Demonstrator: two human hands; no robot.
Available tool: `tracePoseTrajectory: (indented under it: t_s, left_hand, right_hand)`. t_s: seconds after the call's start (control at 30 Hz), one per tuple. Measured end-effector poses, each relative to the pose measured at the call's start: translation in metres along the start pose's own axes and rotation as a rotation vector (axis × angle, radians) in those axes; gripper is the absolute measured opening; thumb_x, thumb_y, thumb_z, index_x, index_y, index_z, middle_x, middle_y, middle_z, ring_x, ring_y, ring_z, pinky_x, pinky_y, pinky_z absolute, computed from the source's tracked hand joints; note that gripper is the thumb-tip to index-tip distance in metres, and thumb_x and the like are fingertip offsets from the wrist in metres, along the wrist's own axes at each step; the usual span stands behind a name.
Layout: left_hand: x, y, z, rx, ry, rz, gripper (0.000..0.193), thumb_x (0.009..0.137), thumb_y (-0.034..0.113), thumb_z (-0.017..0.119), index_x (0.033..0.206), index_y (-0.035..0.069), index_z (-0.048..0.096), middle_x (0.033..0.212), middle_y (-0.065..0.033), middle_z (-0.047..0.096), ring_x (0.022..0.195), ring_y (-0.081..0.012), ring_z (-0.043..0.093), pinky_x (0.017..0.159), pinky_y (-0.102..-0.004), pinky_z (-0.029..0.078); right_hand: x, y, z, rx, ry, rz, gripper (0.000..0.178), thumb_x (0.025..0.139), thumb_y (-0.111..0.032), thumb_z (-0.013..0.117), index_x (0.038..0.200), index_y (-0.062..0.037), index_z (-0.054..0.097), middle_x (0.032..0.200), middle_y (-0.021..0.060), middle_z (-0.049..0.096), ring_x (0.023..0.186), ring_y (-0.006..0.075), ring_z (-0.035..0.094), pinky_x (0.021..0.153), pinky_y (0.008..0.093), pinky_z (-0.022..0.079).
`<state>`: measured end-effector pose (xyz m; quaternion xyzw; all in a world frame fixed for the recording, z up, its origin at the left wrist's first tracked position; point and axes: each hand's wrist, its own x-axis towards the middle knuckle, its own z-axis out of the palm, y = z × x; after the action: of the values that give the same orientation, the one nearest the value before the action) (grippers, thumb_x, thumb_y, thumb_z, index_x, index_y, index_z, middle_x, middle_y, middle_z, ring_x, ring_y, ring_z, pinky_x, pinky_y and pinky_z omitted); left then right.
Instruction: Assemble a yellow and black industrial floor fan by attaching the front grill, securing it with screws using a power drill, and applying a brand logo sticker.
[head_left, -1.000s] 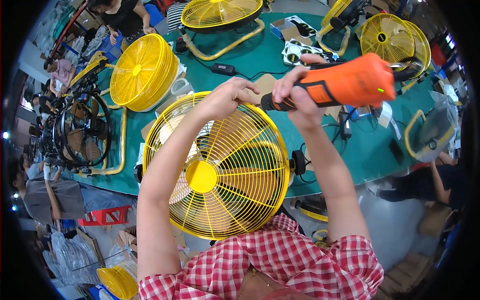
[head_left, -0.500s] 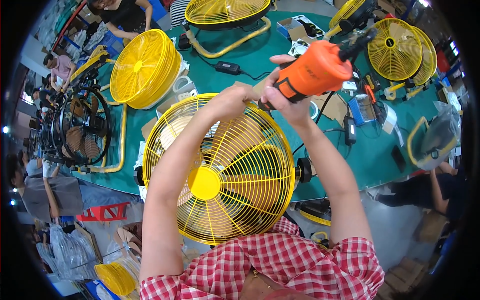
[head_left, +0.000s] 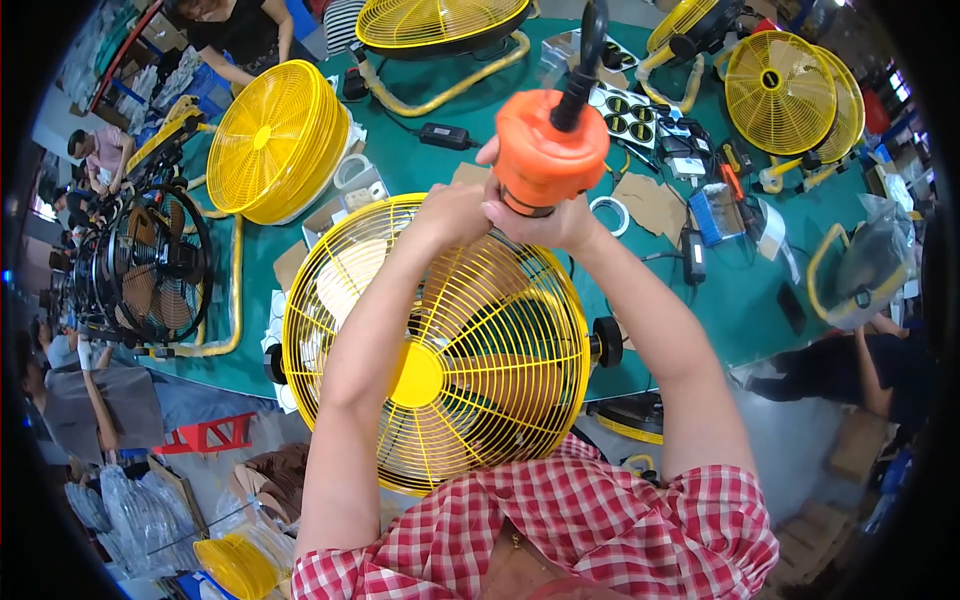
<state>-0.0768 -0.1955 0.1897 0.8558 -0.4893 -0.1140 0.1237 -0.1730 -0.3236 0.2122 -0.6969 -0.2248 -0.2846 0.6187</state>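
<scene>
One black fan (head_left: 162, 265) stands by the left edge of the tabletop (head_left: 735, 320), and past it we see a stack of yellow grilles (head_left: 275, 150). Our yellow fan (head_left: 417, 375) is at the near edge, grille facing up. Over the grille's far rim is our left hand (head_left: 455, 213), its fingers curled; we cannot tell whether they hold anything. Just beside it, our right hand (head_left: 548, 224) has its fingers closed around an orange power tool (head_left: 550, 152), cord end up. Farther right we have torn cardboard (head_left: 650, 208), a blue box (head_left: 717, 215) and, toward the right edge, two upright yellow fans (head_left: 780, 95)
</scene>
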Motion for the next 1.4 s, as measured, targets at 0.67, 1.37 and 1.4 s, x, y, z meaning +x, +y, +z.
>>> tracePoseTrajectory:
  t_s: [0.67, 1.37, 1.4]
  left_hand:
    - [-0.294, -0.031, 0.033, -0.568, 1.1, -0.527, 0.025, 0.088, 0.011, 0.047, 0.109, 0.002, 0.057, 0.101, -0.0095, 0.062, 0.096, -0.0182, 0.058, 0.084, -0.0291, 0.043]
    - [-0.284, -0.278, 0.224, -0.38, 0.682, -1.48, 0.1, 0.052, 0.06, 0.075, 0.123, 0.001, 0.036, 0.121, -0.0157, 0.043, 0.114, -0.0331, 0.041, 0.091, -0.0466, 0.038]
    - [-0.279, -0.292, 0.221, -0.402, 0.696, -1.467, 0.1, 0.052, 0.06, 0.075, 0.123, 0.001, 0.036, 0.121, -0.0157, 0.043, 0.114, -0.0331, 0.041, 0.091, -0.0466, 0.038]
  right_hand:
    - [-0.243, 0.216, -0.172, -0.47, 0.706, 0.719, 0.05, 0.066, -0.012, 0.073, 0.107, 0.0011, 0.047, 0.094, 0.0105, 0.058, 0.085, 0.0181, 0.057, 0.076, 0.0311, 0.046]
    - [-0.135, -0.053, -0.041, -0.433, 0.515, 0.563, 0.04, 0.087, -0.022, 0.053, 0.121, -0.0028, 0.044, 0.111, 0.009, 0.05, 0.091, 0.0188, 0.054, 0.078, 0.0271, 0.046]
    - [-0.129, -0.054, -0.019, -0.457, 0.46, 0.511, 0.039, 0.088, -0.021, 0.053, 0.121, -0.0027, 0.044, 0.11, 0.0085, 0.05, 0.09, 0.0175, 0.054, 0.077, 0.0263, 0.045]
